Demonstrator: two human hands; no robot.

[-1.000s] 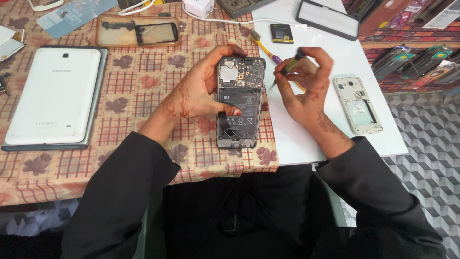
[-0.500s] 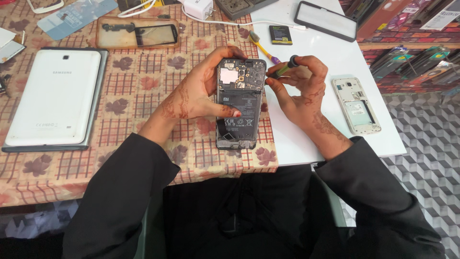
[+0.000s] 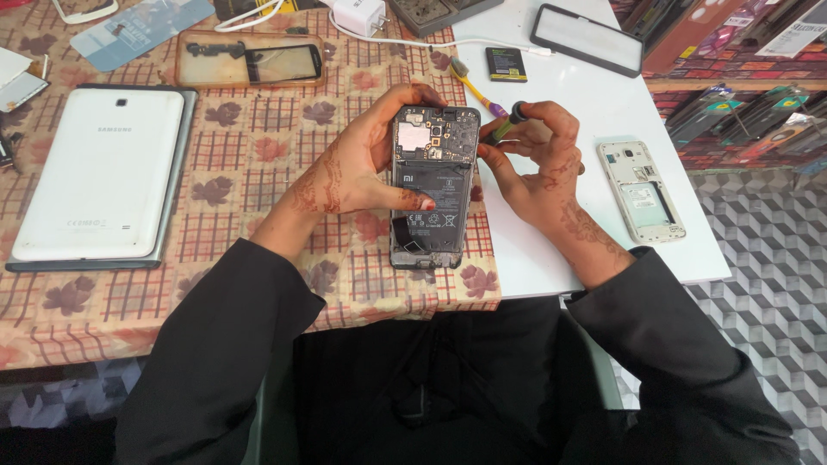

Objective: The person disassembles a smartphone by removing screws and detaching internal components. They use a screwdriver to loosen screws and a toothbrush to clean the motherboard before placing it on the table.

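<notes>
An opened black smartphone (image 3: 431,185) with its back cover off lies on the patterned tablecloth, its battery and circuit board showing. My left hand (image 3: 353,168) grips it from the left, thumb pressed on the battery. My right hand (image 3: 538,164) holds a small screwdriver (image 3: 504,125) with a green and black handle, its tip at the phone's upper right edge. Both forearms wear black sleeves.
A white tablet (image 3: 99,176) lies face down at left. A clear phone case (image 3: 250,60) lies behind it. On the white table (image 3: 603,103) lie a silver phone frame (image 3: 642,189), a small battery (image 3: 506,64), a black phone (image 3: 586,39), a yellow brush (image 3: 469,82) and a white charger (image 3: 357,15).
My right hand moved left and up with the screwdriver, bringing its tip to the phone's upper right edge. My left hand kept its grip on the phone.
</notes>
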